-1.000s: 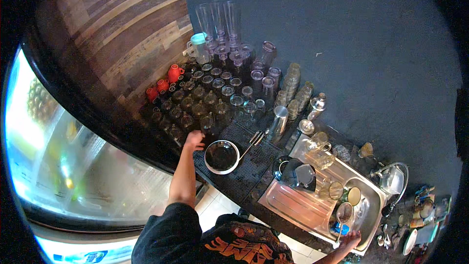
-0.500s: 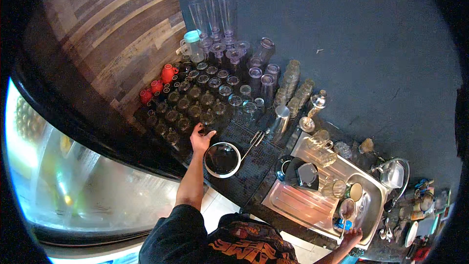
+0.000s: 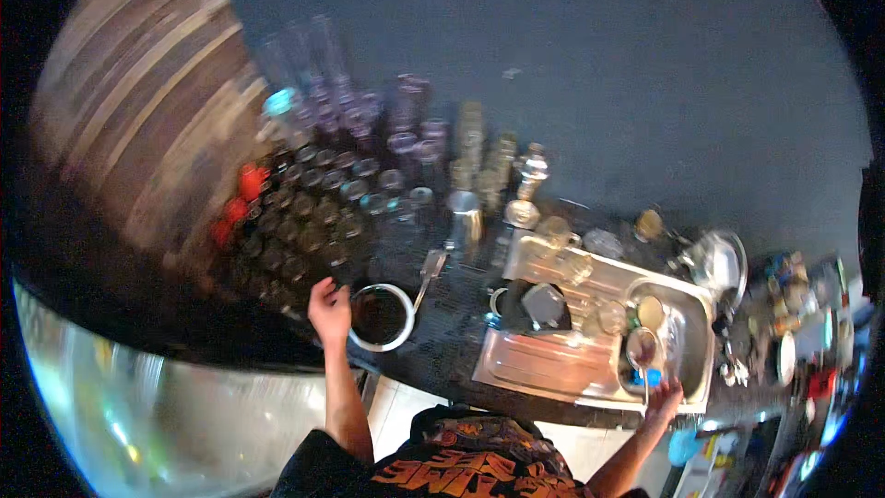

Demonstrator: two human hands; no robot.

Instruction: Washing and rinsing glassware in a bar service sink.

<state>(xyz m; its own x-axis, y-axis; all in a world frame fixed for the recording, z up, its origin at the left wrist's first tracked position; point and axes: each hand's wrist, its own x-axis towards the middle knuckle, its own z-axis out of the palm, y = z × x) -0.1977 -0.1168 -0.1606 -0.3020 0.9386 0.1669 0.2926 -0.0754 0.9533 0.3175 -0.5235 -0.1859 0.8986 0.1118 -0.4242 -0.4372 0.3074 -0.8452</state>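
My left hand [image 3: 329, 311] is open, its fingers a little apart with nothing between them. It hovers at the near edge of rows of upturned glass mugs [image 3: 312, 238], just left of a round dark dish with a white rim [image 3: 408, 323]. At the sink's front rim lies my right hand [image 3: 662, 398], fingers loosely spread. Close to its fingertips is the thin handle of a small round strainer-like utensil [image 3: 642, 348] in the basin; contact cannot be made out. A blue item [image 3: 651, 376] sits beneath that utensil. Motion blurs the picture.
The steel sink [image 3: 525, 369] has a drainboard with a black item [image 3: 542, 306] and glass mugs [image 3: 576, 267]. Tongs [image 3: 430, 269], a metal shaker cup [image 3: 465, 212] and tall clear glasses [image 3: 419, 138] stand behind. Red cups [image 3: 251, 182] line the wood-panelled wall [image 3: 138, 111].
My left hand has come away from a glass mug and back toward me, now left of the white-rimmed dish. My right hand stays at the sink rim. The whole view has turned.
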